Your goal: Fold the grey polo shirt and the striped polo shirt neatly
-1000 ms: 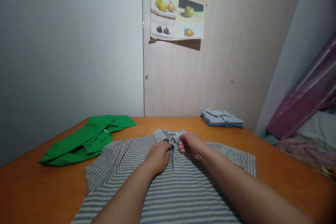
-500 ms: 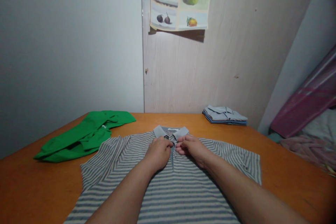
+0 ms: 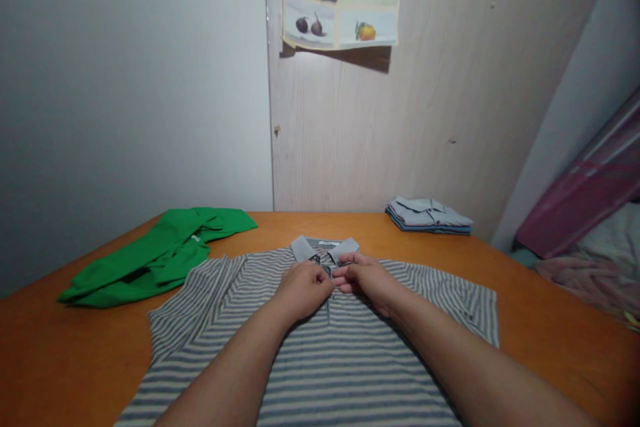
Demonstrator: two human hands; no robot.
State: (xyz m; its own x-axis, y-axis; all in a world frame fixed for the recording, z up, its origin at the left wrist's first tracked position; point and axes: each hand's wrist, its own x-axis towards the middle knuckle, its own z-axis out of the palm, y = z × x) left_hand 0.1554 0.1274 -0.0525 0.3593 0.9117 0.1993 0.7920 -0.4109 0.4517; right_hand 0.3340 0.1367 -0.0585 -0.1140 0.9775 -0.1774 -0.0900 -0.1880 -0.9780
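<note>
A grey-and-white striped polo shirt (image 3: 345, 360) lies spread out front side up, its plain grey collar (image 3: 303, 249) pointing away from me. Both my hands meet at the top of its button placket, just below the collar. My left hand (image 3: 305, 288) is closed, thumb and fingers pinching the placket's edge. From the other side my right hand (image 3: 367, 280) grips the cloth there between thumb and forefinger, with the other fingers loosely bent. The button itself is too small and covered to make out.
A rumpled green garment (image 3: 150, 257) lies at the left on the orange table (image 3: 545, 360). Folded shirts (image 3: 429, 215) are stacked at the back right. Behind stands a wall with a fruit picture sheet (image 3: 341, 0). Pinkish cloth (image 3: 585, 283) is heaped beyond the table's right edge.
My left hand has turned slightly and shifted a little right, closer to my right hand at the placket. The shirt lies as before; the view has tipped slightly.
</note>
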